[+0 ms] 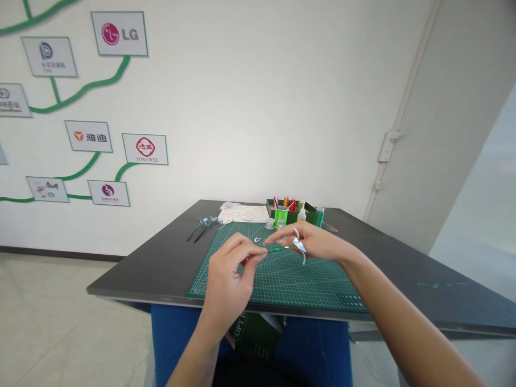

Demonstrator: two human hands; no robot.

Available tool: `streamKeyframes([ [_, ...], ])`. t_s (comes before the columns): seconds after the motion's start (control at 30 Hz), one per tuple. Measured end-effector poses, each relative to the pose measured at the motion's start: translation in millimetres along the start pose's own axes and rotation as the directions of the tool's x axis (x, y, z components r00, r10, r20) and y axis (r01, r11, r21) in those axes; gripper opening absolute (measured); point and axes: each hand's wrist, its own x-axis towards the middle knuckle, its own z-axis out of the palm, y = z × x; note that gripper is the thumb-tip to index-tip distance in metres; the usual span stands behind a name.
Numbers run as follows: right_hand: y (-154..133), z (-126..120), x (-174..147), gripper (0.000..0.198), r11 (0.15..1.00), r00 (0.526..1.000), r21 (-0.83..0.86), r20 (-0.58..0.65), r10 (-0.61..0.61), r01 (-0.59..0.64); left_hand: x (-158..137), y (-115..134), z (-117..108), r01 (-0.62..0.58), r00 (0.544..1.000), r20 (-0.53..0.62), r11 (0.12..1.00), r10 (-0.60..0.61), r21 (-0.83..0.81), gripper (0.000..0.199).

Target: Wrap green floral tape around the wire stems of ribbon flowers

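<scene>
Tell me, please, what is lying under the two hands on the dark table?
A green cutting mat lies on the table, under the left hand and right hand, which pinch a thin green stem. The mat's grid directly beneath the hands is hidden.

Open mat in front, clutter along the far edge.

The green gridded cutting mat (pixel 282 279) lies bare beneath both hands; dark grey tabletop (pixel 403 269) open to the right and near left. Far edge blocked: green organiser box of bottles and spools (pixel 292 212), white flat packet (pixel 244 214), two thin dark stems with pale blossoms (pixel 201 228) at left.
</scene>
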Motion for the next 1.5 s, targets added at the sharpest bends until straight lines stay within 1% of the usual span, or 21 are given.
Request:
streamKeyframes([
  [0.07, 12, 19, -7, 0.037, 0.999, 0.999, 0.035, 0.042, -0.001, -0.001, 0, -4, -1, 0.040, 0.999, -0.021, 0.999, -0.039, 0.008, 0.021],
  [0.17, 21, 43, -24, 0.041, 0.988, 0.997, 0.153, 0.070, -0.026, 0.015, 0, -7, 1, 0.099, 0.994, -0.034, 0.995, -0.100, -0.015, 0.020],
  [0.37, 21, 65, -55, 0.045, 0.936, 0.999, 0.352, -0.041, -0.014, 0.028, 0, -4, 6, 0.155, 0.987, -0.017, 0.982, -0.157, -0.108, 0.016],
  [0.47, 29, 77, -60, 0.042, 0.857, 0.996, 0.513, -0.082, -0.017, 0.057, 0, -2, 7, 0.165, 0.986, 0.007, 0.974, -0.166, -0.153, 0.016],
  [0.57, 43, 94, -58, 0.036, 0.742, 0.986, 0.654, -0.162, -0.051, 0.146, 0, 0, 7, 0.172, 0.985, 0.019, 0.969, -0.171, -0.180, 0.016],
  [0.63, 50, 104, -54, 0.038, 0.665, 0.966, 0.721, -0.258, 0.001, 0.192, 0, 1, 6, 0.176, 0.984, 0.018, 0.966, -0.176, -0.191, 0.016],
  [0.7, 55, 109, -48, 0.050, 0.651, 0.907, 0.732, -0.390, 0.156, 0.203, 0, 2, 5, 0.185, 0.983, 0.017, 0.961, -0.185, -0.203, 0.016],
  [0.77, 60, 109, -42, 0.060, 0.687, 0.817, 0.705, -0.493, 0.298, 0.175, 1, 3, 4, 0.191, 0.981, 0.017, 0.958, -0.192, -0.214, 0.016],
  [0.8, 62, 108, -39, 0.062, 0.713, 0.777, 0.683, -0.532, 0.337, 0.158, 1, 3, 3, 0.194, 0.981, 0.017, 0.957, -0.195, -0.216, 0.016],
  [0.87, 68, 105, -35, 0.061, 0.769, 0.699, 0.625, -0.611, 0.372, 0.137, 1, 4, 3, 0.196, 0.980, 0.015, 0.956, -0.198, -0.216, 0.016],
  [0.97, 72, 108, -38, 0.053, 0.854, 0.536, 0.509, -0.754, 0.381, 0.110, 1, 4, 4, 0.198, 0.980, 0.014, 0.955, -0.200, -0.220, 0.016],
  [1.0, 69, 110, -41, 0.049, 0.880, 0.500, 0.462, -0.790, 0.354, 0.106, 1, 4, 4, 0.199, 0.980, 0.017, 0.955, -0.200, -0.221, 0.016],
  [1.03, 64, 114, -43, 0.045, 0.904, 0.490, 0.414, -0.813, 0.314, 0.109, 0, 4, 5, 0.199, 0.980, 0.021, 0.955, -0.199, -0.222, 0.016],
  [1.07, 57, 119, -46, 0.042, 0.921, 0.504, 0.370, -0.822, 0.265, 0.121, 0, 4, 6, 0.199, 0.980, 0.027, 0.955, -0.198, -0.221, 0.016],
  [1.13, 38, 130, -49, 0.041, 0.931, 0.575, 0.322, -0.800, 0.170, 0.172, -1, 5, 8, 0.198, 0.980, 0.038, 0.956, -0.194, -0.216, 0.016],
  [1.2, 18, 140, -48, 0.044, 0.911, 0.649, 0.342, -0.752, 0.119, 0.229, -2, 6, 9, 0.195, 0.981, 0.050, 0.959, -0.189, -0.204, 0.017],
  [1.27, 4, 149, -46, 0.049, 0.883, 0.712, 0.404, -0.691, 0.124, 0.238, -2, 6, 9, 0.194, 0.981, 0.060, 0.962, -0.186, -0.191, 0.017],
  [1.33, -2, 155, -45, 0.054, 0.867, 0.757, 0.458, -0.633, 0.161, 0.198, -2, 4, 8, 0.194, 0.981, 0.063, 0.965, -0.185, -0.177, 0.018],
  [1.37, -2, 158, -46, 0.055, 0.869, 0.761, 0.464, -0.623, 0.181, 0.173, -2, 4, 8, 0.193, 0.981, 0.061, 0.967, -0.185, -0.169, 0.018],
  [1.4, -1, 159, -47, 0.055, 0.878, 0.752, 0.452, -0.631, 0.192, 0.156, -1, 2, 7, 0.190, 0.981, 0.057, 0.968, -0.184, -0.161, 0.018],
  [1.5, 3, 161, -55, 0.053, 0.925, 0.705, 0.357, -0.690, 0.168, 0.129, -1, -1, 6, 0.186, 0.982, 0.041, 0.972, -0.182, -0.146, 0.017],
])
